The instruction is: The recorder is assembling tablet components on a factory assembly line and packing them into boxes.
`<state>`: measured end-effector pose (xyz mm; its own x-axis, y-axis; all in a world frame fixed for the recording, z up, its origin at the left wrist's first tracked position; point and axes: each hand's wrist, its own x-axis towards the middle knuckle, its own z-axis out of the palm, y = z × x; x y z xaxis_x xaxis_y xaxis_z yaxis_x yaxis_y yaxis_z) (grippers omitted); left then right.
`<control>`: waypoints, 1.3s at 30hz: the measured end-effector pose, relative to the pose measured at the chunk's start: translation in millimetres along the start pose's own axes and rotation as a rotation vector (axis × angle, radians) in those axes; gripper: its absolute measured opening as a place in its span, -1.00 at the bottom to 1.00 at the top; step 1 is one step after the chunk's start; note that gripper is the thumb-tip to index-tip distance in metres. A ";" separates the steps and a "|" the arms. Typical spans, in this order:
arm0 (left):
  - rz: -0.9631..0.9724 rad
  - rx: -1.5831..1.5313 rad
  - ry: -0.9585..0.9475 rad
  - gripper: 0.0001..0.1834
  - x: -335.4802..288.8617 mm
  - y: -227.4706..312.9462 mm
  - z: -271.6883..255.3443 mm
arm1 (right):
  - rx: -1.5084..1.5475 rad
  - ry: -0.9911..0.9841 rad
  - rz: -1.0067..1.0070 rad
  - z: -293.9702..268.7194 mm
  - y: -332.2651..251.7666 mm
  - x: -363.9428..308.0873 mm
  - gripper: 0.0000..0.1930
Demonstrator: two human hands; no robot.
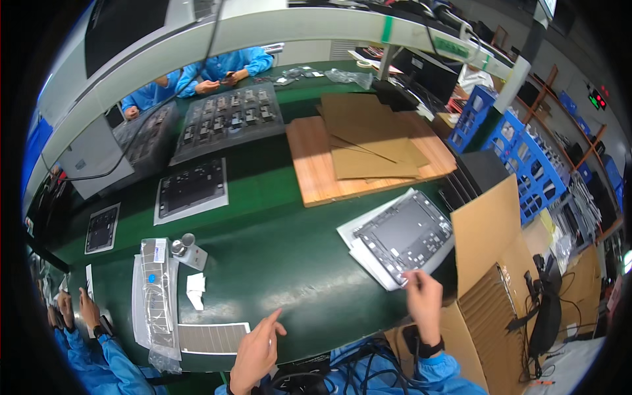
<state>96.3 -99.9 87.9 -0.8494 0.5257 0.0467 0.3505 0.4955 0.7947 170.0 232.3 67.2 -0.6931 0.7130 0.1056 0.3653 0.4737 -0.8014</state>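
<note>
Head view first: what are your fingers on?

— My right hand [426, 304] has its fingertips bunched at the near corner of the dark panel [405, 232], which lies just beyond them on white sheets [374, 266]; whether they pinch it or only touch, I cannot tell

— And your left?

— My left hand [255, 352] is loose, index finger stretched out, gripping nothing that I can see; the grey striped sheet [214, 338] lies just left of those fingers, the metal-topped bottle [191, 254] farther off beyond them

— Which step is it, then?

— Handling the panel by its corner, I'd judge

— What would the next move call for?

— A light, sure touch at that corner, I think, without pressing on its middle
</note>
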 end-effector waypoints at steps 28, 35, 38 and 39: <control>-0.923 0.657 0.704 -0.74 -320.4 -238.9 10.9 | 0.427 0.039 0.284 15.5 101.7 61.8 -0.78; -1.355 0.489 0.586 -0.81 -301.5 -233.3 4.8 | -0.116 0.338 0.006 0.2 102.2 46.9 -0.55; -1.011 0.835 0.772 -0.82 -336.2 -246.9 13.3 | -0.299 0.268 0.055 -9.2 59.7 38.5 -0.55; -1.004 0.808 0.740 -0.83 -310.0 -214.4 9.7 | -0.168 0.345 -0.051 -12.6 94.0 51.4 -0.69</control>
<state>288.3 -362.4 -102.9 -0.7795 -0.5992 0.1827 -0.5805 0.8005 0.1491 176.6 320.0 4.7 -0.4735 0.8048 0.3579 0.4525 0.5709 -0.6851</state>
